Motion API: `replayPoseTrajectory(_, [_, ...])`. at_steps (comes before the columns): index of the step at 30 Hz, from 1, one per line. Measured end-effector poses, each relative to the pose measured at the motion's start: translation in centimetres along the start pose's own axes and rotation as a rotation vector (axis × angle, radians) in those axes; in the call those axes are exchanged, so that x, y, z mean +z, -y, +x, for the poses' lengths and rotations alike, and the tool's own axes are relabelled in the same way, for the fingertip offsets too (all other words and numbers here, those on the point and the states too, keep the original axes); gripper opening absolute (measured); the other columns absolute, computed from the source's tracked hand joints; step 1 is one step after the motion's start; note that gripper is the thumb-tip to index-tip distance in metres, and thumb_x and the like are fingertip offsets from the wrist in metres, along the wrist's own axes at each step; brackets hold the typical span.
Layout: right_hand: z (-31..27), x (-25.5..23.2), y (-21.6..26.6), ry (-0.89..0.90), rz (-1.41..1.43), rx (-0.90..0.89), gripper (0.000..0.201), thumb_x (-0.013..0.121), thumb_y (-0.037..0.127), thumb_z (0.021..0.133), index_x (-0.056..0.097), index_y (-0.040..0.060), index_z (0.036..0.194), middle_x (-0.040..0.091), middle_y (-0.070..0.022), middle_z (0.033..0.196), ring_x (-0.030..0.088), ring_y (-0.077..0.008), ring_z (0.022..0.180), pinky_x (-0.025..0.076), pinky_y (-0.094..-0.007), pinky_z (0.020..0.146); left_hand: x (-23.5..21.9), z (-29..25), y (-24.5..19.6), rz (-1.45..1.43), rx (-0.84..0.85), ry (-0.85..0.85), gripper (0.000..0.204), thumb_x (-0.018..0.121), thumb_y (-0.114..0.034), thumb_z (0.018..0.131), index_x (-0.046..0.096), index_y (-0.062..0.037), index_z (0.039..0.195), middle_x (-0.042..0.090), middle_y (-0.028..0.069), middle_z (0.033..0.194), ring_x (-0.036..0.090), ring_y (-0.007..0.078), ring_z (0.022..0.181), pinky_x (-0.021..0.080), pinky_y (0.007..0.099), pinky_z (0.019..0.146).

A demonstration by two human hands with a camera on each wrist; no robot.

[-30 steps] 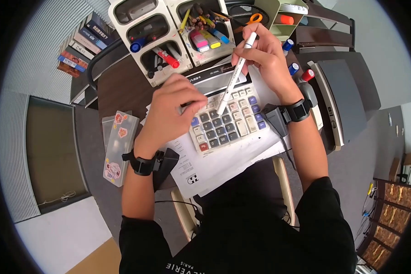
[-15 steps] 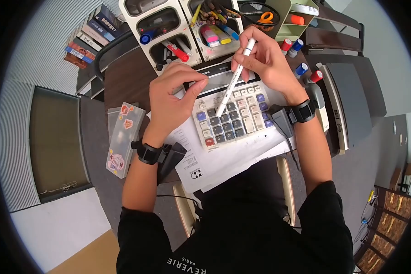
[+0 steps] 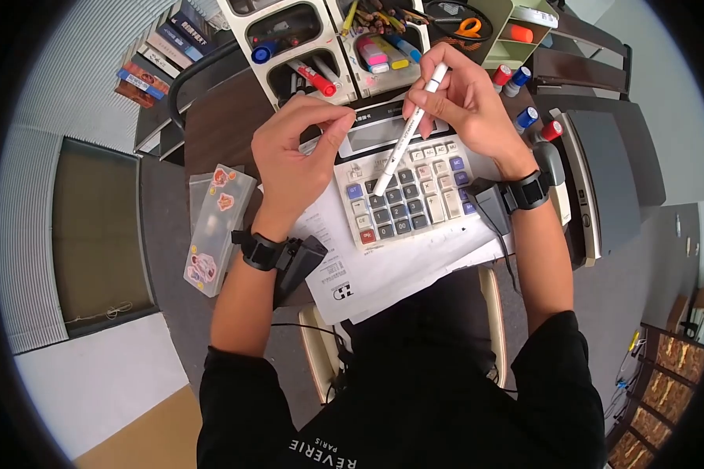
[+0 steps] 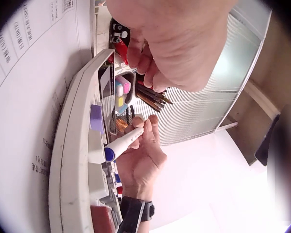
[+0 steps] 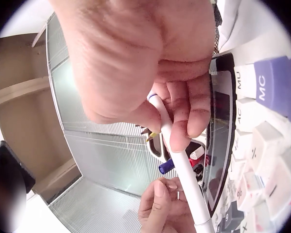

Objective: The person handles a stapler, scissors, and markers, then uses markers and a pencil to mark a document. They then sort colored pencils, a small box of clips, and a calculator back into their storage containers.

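A white marker pen (image 3: 411,130) slants over the calculator (image 3: 403,195), its lower end above the dark number keys. My right hand (image 3: 473,109) grips its upper part between thumb and curled fingers. A blue end shows on the pen (image 4: 123,145) in the left wrist view. To the left, my left hand (image 3: 296,160) hovers by the calculator's upper left corner, fingers curled and the tips of thumb and forefinger meeting. No held object stands out in it. In the right wrist view, the left hand (image 5: 166,208) is beyond the pen.
Papers (image 3: 368,273) lie under the calculator. A sticker-covered clear case (image 3: 220,227) is at the left. Behind stand a desk organizer (image 3: 309,47) with pens and highlighters, and a mesh holder (image 3: 446,22) with orange scissors. Several red- and blue-capped bottles and a grey device (image 3: 614,172) are at the right.
My left hand has moved away from the keys toward the display's left side, its thumb and forefinger forming a wider loop. The pen's lower end has shifted slightly left over the keys. The head view has shifted.
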State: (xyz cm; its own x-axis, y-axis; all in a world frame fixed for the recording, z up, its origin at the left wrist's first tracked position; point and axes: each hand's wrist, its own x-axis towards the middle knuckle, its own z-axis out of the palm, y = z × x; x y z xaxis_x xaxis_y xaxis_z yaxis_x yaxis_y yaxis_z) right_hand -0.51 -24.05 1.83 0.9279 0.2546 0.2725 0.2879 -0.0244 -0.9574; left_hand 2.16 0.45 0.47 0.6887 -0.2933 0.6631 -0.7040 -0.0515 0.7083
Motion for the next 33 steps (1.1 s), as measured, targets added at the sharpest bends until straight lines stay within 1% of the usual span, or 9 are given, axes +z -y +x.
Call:
replayPoseTrajectory(1, [-0.1,0.1,-0.1,0.004,0.001,0.004,0.017,0.06,0.002,0.098,0.045,0.0068,0.105,0.069,-0.0107,0.085,0.066,-0.0122,0.072,0.051,-0.0232,0.058,0.0,-0.1,-0.1,0.008,-0.011,0.009,0.009,0.074,0.005,0.082,0.074,0.002,0.09,0.068,0.0071,0.083,0.061,0.0125,0.072,0.048,0.0239,0.066])
replayPoseTrajectory(3, [0.0,0.2,-0.2,-0.067,0.083,-0.049,0.016,0.061,0.0,0.095,0.048,0.0063,0.103,0.071,-0.0112,0.081,0.062,-0.0093,0.058,0.047,-0.0214,0.054,0.0,-0.2,-0.1,0.008,-0.012,0.014,0.008,0.074,0.005,0.082,0.074,0.002,0.09,0.068,0.007,0.083,0.061,0.0125,0.072,0.048,0.0238,0.066])
replayPoseTrajectory(12, [0.1,-0.9,-0.2,-0.124,0.08,-0.104,0.016,0.058,-0.003,0.093,0.047,0.0069,0.099,0.07,-0.0128,0.078,0.057,-0.009,0.054,0.043,-0.0219,0.049,0.0,-0.2,-0.4,0.004,-0.012,0.027,0.007,0.074,0.005,0.082,0.073,0.002,0.088,0.067,0.0068,0.081,0.06,0.0122,0.069,0.047,0.0239,0.064])
replayPoseTrajectory(14, [0.0,-0.9,-0.2,-0.105,0.033,-0.099,0.016,0.058,-0.003,0.094,0.048,0.0072,0.099,0.07,-0.0128,0.077,0.056,-0.0087,0.054,0.041,-0.0218,0.048,-0.3,-0.3,-0.1,0.024,-0.002,0.098,0.01,0.071,0.007,0.086,0.071,0.0067,0.096,0.068,0.0099,0.091,0.06,0.0139,0.082,0.047,0.0245,0.072])
replayPoseTrajectory(20, [-0.2,-1.9,0.0,-0.177,0.077,-0.165,0.015,0.059,0.003,0.095,0.045,0.0084,0.099,0.067,-0.0109,0.076,0.055,-0.0095,0.056,0.04,-0.0218,0.048,-0.2,-0.5,-0.3,0.011,-0.041,0.107,0.01,0.071,0.007,0.086,0.071,0.007,0.096,0.067,0.0099,0.092,0.06,0.0142,0.083,0.048,0.0244,0.074])
replayPoseTrajectory(22, [0.1,-2.0,-0.1,-0.182,0.093,-0.154,0.017,0.057,-0.007,0.09,0.047,0.0056,0.098,0.068,-0.0127,0.074,0.055,-0.0098,0.052,0.039,-0.0225,0.046,-0.2,-0.5,0.0,0.015,-0.022,0.098,0.01,0.071,0.007,0.086,0.071,0.0071,0.096,0.067,0.01,0.093,0.06,0.014,0.083,0.047,0.0243,0.073])
replayPoseTrajectory(28, [0.1,-1.5,-0.2,-0.167,0.016,-0.122,0.018,0.056,-0.007,0.09,0.047,0.0063,0.098,0.069,-0.0122,0.073,0.054,-0.0088,0.052,0.036,-0.0222,0.046,-0.1,-0.5,-0.1,0.029,-0.029,0.099,0.01,0.071,0.007,0.086,0.071,0.0074,0.096,0.067,0.0101,0.093,0.06,0.0138,0.083,0.047,0.0242,0.073])
replayPoseTrajectory(30, [0.1,-1.5,0.0,-0.245,0.094,-0.155,0.017,0.055,-0.006,0.09,0.047,0.0056,0.099,0.068,-0.0129,0.073,0.054,-0.0095,0.053,0.036,-0.0227,0.046,0.0,-0.6,-0.2,0.023,-0.044,0.098,0.01,0.071,0.007,0.086,0.071,0.0074,0.096,0.067,0.0101,0.093,0.06,0.0138,0.084,0.047,0.0242,0.074])
replayPoseTrajectory(33, [-0.1,-2.1,0.4,-0.281,0.102,-0.188,0.019,0.055,0.002,0.092,0.049,0.0048,0.11,0.064,-0.0106,0.072,0.048,-0.0083,0.051,0.032,-0.0209,0.044,0.1,-0.3,0.2,0.014,-0.005,0.034,0.008,0.074,0.006,0.081,0.073,0.0031,0.088,0.069,0.0081,0.083,0.062,0.014,0.075,0.049,0.0253,0.071])
